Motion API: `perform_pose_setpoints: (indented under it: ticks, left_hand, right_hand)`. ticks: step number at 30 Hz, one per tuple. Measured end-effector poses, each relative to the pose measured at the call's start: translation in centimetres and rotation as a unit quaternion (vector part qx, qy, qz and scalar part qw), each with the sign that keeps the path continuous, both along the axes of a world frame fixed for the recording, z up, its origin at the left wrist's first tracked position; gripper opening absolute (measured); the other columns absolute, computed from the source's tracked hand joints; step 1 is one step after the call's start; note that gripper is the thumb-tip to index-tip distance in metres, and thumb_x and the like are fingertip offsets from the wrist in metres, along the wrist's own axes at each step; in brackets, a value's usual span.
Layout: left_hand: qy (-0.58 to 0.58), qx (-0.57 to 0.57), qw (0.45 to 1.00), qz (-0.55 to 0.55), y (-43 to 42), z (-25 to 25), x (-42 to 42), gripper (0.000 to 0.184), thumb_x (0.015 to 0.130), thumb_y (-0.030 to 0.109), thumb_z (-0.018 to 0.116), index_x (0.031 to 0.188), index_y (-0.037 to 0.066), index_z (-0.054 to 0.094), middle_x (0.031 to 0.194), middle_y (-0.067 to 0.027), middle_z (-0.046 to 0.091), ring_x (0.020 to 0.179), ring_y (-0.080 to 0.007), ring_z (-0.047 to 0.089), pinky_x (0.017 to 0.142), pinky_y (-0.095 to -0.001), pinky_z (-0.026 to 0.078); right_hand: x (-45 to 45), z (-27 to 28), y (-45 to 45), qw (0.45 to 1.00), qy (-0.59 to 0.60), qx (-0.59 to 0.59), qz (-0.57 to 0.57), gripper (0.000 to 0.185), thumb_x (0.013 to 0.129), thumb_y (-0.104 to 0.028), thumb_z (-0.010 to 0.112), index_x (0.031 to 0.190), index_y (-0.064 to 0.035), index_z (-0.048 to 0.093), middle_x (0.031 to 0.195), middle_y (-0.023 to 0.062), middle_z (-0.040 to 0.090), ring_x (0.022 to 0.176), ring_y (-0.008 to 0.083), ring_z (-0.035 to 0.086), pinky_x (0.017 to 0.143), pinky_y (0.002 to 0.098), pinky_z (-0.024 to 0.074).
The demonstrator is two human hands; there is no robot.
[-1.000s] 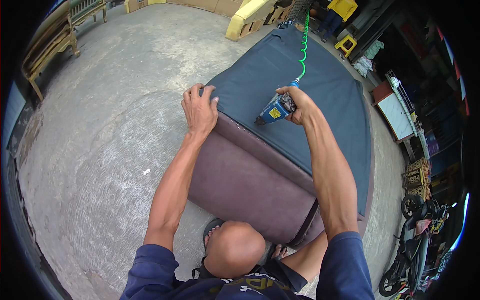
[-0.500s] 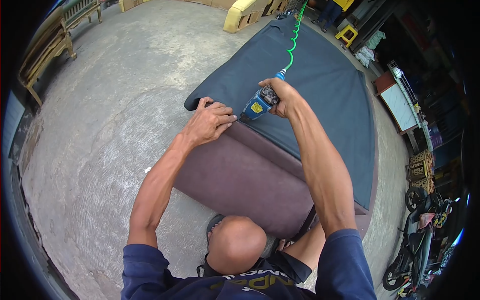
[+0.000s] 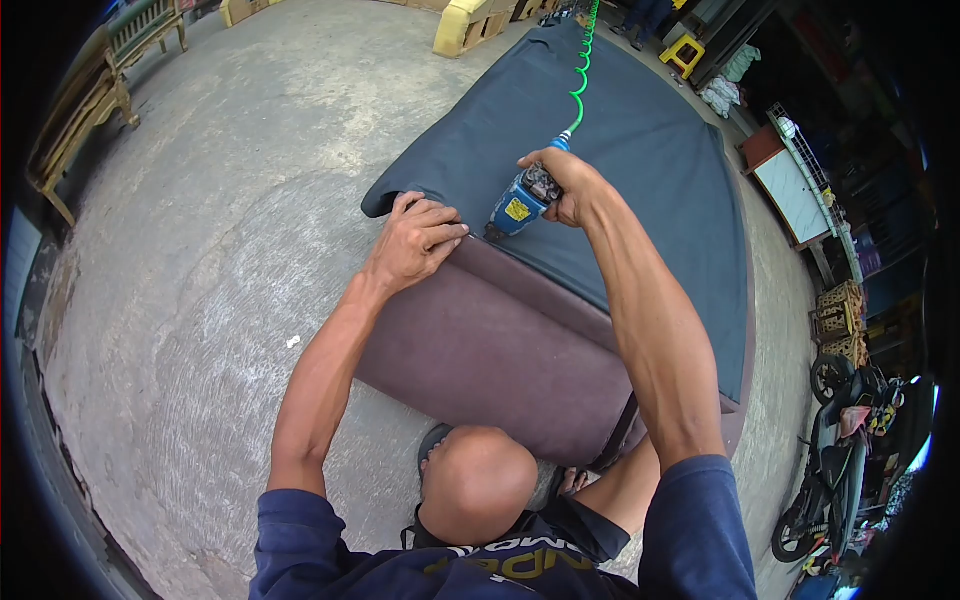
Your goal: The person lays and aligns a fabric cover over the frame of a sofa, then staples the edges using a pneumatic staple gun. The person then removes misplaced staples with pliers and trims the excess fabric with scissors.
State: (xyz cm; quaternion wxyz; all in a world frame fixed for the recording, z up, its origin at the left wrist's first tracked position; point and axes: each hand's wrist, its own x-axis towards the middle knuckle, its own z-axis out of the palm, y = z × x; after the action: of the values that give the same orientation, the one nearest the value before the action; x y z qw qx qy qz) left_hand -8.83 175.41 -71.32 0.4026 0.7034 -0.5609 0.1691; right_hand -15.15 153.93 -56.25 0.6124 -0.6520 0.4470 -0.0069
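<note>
My right hand (image 3: 572, 186) is wrapped round the handle of a blue pneumatic staple gun (image 3: 511, 213) with a yellow label. Its nose rests at the edge of a dark blue-grey fabric sheet (image 3: 650, 190), along the seam with the maroon upholstery (image 3: 490, 355). Just left of the nose, my left hand (image 3: 416, 240) pinches the fabric's edge with bent fingers, near the corner where the sheet folds over. From the gun's rear, a coiled green air hose (image 3: 578, 90) runs away over the sheet. The upholstered piece lies on the floor in front of my bent knee.
Wooden benches (image 3: 85, 110) stand at the far left, and a yellowish padded frame (image 3: 468, 28) at the back. A yellow stool (image 3: 683, 55) is near a person's legs (image 3: 645, 22). On the right are a white-topped cabinet (image 3: 793, 195), crates (image 3: 838, 312) and a motorcycle (image 3: 830, 460).
The view has shifted slightly. The gun's nose has moved a little along the fabric edge, or hardly at all; both hands keep the same grips.
</note>
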Motion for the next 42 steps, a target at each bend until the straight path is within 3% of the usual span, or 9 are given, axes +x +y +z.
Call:
perform_pose_setpoints:
  ticks: [9,22,27,28,35,37,41,42]
  left_hand:
    - [-0.030,0.035,0.996,0.071,-1.1,0.4,-3.1,0.027,0.084,0.020,0.081,0.110,0.025,0.082,0.112,-0.0055,0.062,0.117,-0.0230,0.057,0.121,-0.0561,0.029]
    - [-0.031,0.037,0.996,0.079,-1.2,0.9,-4.1,0.027,0.082,0.023,0.082,0.109,0.021,0.082,0.113,-0.0059,0.063,0.114,-0.0237,0.059,0.119,-0.0574,0.029]
    - [-0.019,0.057,0.997,0.055,-2.3,0.7,-5.9,0.026,0.083,0.023,0.081,0.109,0.022,0.082,0.115,-0.0042,0.062,0.120,-0.0227,0.056,0.119,-0.0633,0.026]
    - [-0.020,0.055,0.997,0.054,-2.6,0.8,-6.2,0.026,0.083,0.023,0.081,0.109,0.022,0.082,0.115,-0.0042,0.062,0.120,-0.0227,0.056,0.119,-0.0633,0.026]
    - [-0.016,0.055,0.998,0.036,-4.2,0.8,-7.5,0.024,0.082,0.023,0.082,0.106,0.024,0.083,0.113,-0.0047,0.062,0.118,-0.0237,0.056,0.118,-0.0623,0.025]
    - [-0.020,0.053,0.998,0.030,-4.3,0.8,-7.7,0.023,0.083,0.023,0.082,0.106,0.024,0.083,0.113,-0.0048,0.062,0.118,-0.0240,0.056,0.118,-0.0624,0.025]
    - [-0.018,0.057,0.998,0.026,-4.5,0.8,-8.0,0.022,0.083,0.022,0.081,0.105,0.023,0.083,0.113,-0.0053,0.062,0.117,-0.0245,0.056,0.117,-0.0617,0.027]
    - [-0.019,0.052,0.998,0.025,-4.5,0.8,-8.0,0.022,0.083,0.022,0.081,0.105,0.023,0.083,0.112,-0.0054,0.062,0.116,-0.0245,0.056,0.117,-0.0615,0.027]
  right_hand:
    - [-2.9,0.7,-1.0,1.000,-0.009,-0.026,-0.001,0.021,0.098,-0.019,0.062,0.082,-0.0139,0.051,0.061,-0.0027,0.049,0.040,0.0046,0.042,0.037,0.0224,0.0212]
    - [-4.0,0.3,-1.9,0.999,-0.004,-0.048,0.001,0.020,0.098,-0.020,0.063,0.083,-0.0127,0.051,0.064,-0.0020,0.050,0.043,0.0040,0.042,0.038,0.0220,0.0238]
    - [-6.0,-0.4,-4.5,0.998,0.007,-0.063,-0.010,0.018,0.098,-0.019,0.063,0.085,-0.0116,0.053,0.066,-0.0006,0.052,0.044,0.0045,0.045,0.039,0.0217,0.0251]
    - [-6.4,-0.4,-5.1,0.998,0.014,-0.054,-0.008,0.017,0.095,-0.020,0.068,0.103,-0.0095,0.057,0.080,0.0016,0.065,0.061,0.0120,0.066,0.055,0.0284,0.0535]
    - [-8.3,0.1,-5.1,0.999,0.015,-0.047,-0.019,0.016,0.095,-0.020,0.068,0.102,-0.0091,0.058,0.085,0.0029,0.067,0.066,0.0138,0.068,0.062,0.0322,0.0589]
    - [-8.4,0.1,-4.9,0.998,0.024,-0.056,0.011,0.015,0.098,-0.020,0.064,0.098,-0.0061,0.059,0.082,0.0032,0.063,0.065,0.0121,0.065,0.054,0.0260,0.0512]
    - [-8.3,-0.4,-5.2,0.999,0.021,-0.049,0.007,0.014,0.099,-0.020,0.064,0.099,-0.0067,0.059,0.082,0.0031,0.063,0.066,0.0121,0.066,0.055,0.0262,0.0517]
    - [-8.2,-0.3,-5.3,0.999,0.023,-0.048,0.009,0.016,0.097,-0.021,0.065,0.102,-0.0069,0.060,0.086,0.0043,0.065,0.072,0.0149,0.069,0.066,0.0319,0.0567]
